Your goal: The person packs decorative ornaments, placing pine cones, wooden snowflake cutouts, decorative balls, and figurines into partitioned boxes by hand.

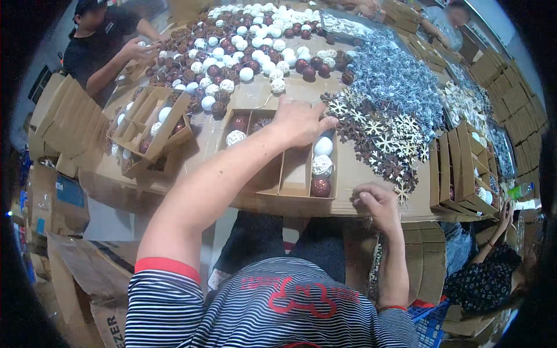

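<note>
My left hand (299,122) reaches across a divided cardboard box (296,171), over its far edge. Its thumb stands out to the right and its fingers are apart; the fingertips are partly hidden. In the box's right compartment a white ball (322,146), a white woven ball (322,166) and a dark red glitter ball (320,187) lie in a column. Another white woven ball (235,138) sits in the left part; my forearm covers some of the box. Right of the box, my right hand (377,204) is closed with curled fingers near the table edge; whatever it may hold is hidden.
Loose white, woven and red balls (243,58) cover the far table. Brown and cream snowflake shapes (383,136) lie right, beside a silvery-blue tangled pile (394,75). Filled boxes stand left (148,124) and right (464,168). Other people work around the table.
</note>
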Action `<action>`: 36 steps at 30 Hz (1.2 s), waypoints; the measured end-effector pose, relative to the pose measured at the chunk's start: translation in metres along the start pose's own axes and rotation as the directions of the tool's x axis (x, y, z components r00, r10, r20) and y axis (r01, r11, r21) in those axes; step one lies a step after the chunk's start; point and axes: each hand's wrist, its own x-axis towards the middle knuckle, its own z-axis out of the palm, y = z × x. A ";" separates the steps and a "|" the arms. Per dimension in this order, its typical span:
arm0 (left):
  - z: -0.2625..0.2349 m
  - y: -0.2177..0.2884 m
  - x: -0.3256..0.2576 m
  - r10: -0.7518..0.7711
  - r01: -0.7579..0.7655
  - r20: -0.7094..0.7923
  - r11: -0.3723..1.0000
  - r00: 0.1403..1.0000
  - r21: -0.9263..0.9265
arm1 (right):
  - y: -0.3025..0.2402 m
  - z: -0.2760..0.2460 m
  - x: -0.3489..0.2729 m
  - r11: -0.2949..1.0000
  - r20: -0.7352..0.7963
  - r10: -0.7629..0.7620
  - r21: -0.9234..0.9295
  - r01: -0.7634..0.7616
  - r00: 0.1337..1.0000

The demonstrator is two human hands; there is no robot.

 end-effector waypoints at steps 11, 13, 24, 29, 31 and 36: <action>0.003 -0.008 0.004 0.072 -0.098 -0.179 0.986 0.981 -0.138 | 0.003 0.009 -0.005 1.000 -0.032 -0.018 0.011 0.018 0.999; 0.002 -0.004 0.002 0.071 -0.071 -0.066 0.997 0.995 0.003 | 0.010 0.011 -0.007 0.994 -0.060 0.024 0.112 -0.017 0.998; -0.025 -0.035 -0.001 0.063 -0.236 -0.276 0.715 0.959 -0.658 | 0.034 0.026 -0.001 0.975 -0.213 -0.213 0.009 0.220 0.953; -0.087 -0.041 -0.056 0.023 -0.411 -0.525 0.652 0.851 -0.637 | 0.039 0.027 -0.002 0.985 -0.237 -0.156 0.042 0.170 0.959; -0.094 -0.051 -0.087 -0.037 -0.447 -0.591 0.615 0.806 -0.649 | 0.041 0.028 -0.001 0.982 -0.250 -0.182 0.006 0.189 0.951; -0.035 -0.079 -0.145 -0.365 -0.423 -0.642 0.522 0.674 -0.740 | 0.040 0.032 0.002 0.987 -0.280 -0.144 0.028 0.158 0.949</action>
